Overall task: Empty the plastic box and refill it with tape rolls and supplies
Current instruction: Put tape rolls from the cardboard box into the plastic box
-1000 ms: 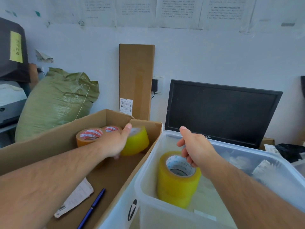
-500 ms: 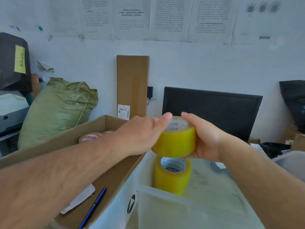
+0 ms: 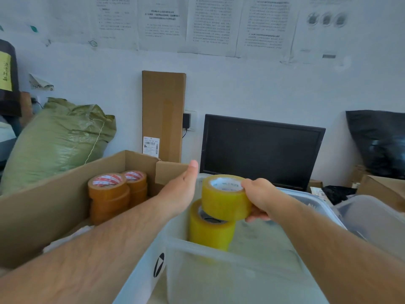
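My right hand (image 3: 258, 197) grips a yellow tape roll (image 3: 225, 199) just above the clear plastic box (image 3: 197, 255). Inside the box, at its left wall, stands a stack of yellow tape rolls (image 3: 210, 231), directly under the held roll. My left hand (image 3: 179, 191) hovers open just left of the held roll, thumb up, not touching it. Behind my left arm, brown tape rolls with red-and-white cores (image 3: 109, 191) are stacked inside an open cardboard box (image 3: 54, 207).
A black monitor (image 3: 260, 150) stands behind the plastic box. A tall flat carton (image 3: 163, 115) leans on the wall. A green woven sack (image 3: 57, 139) sits at left. Another clear container (image 3: 372, 218), a black bag (image 3: 379, 141) and a carton lie at right.
My left hand has let go of the yellow roll and drawn back left. My right hand now holds the roll alone and has lowered it toward the stack in the plastic box.
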Action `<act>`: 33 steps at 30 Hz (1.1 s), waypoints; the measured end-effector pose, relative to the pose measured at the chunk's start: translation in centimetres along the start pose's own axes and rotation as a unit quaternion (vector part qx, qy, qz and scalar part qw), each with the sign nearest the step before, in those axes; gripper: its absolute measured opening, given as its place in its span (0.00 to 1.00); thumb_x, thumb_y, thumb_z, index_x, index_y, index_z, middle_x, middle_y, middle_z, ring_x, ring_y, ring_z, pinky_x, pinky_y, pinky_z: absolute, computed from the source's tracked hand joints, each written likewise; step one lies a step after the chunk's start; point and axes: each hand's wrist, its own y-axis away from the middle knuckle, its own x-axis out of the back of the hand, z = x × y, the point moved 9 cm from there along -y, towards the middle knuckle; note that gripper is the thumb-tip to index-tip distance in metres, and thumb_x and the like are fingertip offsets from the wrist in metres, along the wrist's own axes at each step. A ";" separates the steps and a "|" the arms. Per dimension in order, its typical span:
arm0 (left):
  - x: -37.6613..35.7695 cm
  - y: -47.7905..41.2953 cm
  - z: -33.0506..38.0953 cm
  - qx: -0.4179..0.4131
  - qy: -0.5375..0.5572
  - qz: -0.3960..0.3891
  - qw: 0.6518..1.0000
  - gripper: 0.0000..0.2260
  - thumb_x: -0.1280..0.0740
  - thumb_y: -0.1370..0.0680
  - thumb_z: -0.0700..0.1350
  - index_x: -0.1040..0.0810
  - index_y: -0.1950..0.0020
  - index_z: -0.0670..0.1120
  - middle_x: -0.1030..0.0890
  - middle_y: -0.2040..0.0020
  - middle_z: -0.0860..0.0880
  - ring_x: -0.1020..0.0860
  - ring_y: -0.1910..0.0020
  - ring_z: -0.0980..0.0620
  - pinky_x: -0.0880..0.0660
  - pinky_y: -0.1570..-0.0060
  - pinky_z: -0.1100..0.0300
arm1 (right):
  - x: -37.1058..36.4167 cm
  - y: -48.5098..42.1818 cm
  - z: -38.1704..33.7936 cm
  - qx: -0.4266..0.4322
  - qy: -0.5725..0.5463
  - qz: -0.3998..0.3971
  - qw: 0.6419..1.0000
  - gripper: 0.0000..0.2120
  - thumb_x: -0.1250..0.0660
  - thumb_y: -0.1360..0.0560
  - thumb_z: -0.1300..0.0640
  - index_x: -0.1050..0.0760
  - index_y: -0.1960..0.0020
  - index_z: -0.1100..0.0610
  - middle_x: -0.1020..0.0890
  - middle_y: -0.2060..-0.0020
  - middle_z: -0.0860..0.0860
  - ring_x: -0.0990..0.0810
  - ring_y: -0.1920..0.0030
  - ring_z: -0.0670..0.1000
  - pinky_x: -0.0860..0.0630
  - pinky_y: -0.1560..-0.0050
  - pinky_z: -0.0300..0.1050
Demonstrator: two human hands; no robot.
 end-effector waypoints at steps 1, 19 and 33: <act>0.0 -0.1 0.0 -0.003 0.006 0.003 1.000 0.38 0.60 0.25 0.73 0.39 0.22 0.56 0.36 0.22 0.51 0.40 0.23 0.49 0.47 0.25 0.48 | -0.4 0.1 -0.6 0.015 0.032 -0.006 0.999 0.13 0.49 0.16 0.50 0.32 0.45 0.58 0.21 0.59 0.60 0.19 0.75 0.55 0.37 0.84 0.31; 0.2 0.0 0.0 -0.006 -0.028 0.017 0.999 0.33 0.60 0.21 0.68 0.37 0.23 0.55 0.32 0.25 0.51 0.36 0.26 0.50 0.42 0.29 0.52 | -4.8 -2.0 -2.3 0.096 0.183 -0.052 0.977 0.08 0.46 0.16 0.63 0.30 0.50 0.62 0.27 0.68 0.54 0.27 0.71 0.51 0.26 0.67 0.43; 1.2 -0.5 -1.1 0.036 0.051 0.032 0.998 0.36 0.60 0.22 0.69 0.36 0.23 0.51 0.31 0.26 0.50 0.34 0.27 0.48 0.43 0.27 0.49 | 1.2 0.1 -5.4 0.107 -0.005 0.142 0.984 0.16 0.45 0.20 0.55 0.32 0.64 0.61 0.29 0.67 0.53 0.31 0.66 0.53 0.37 0.70 0.46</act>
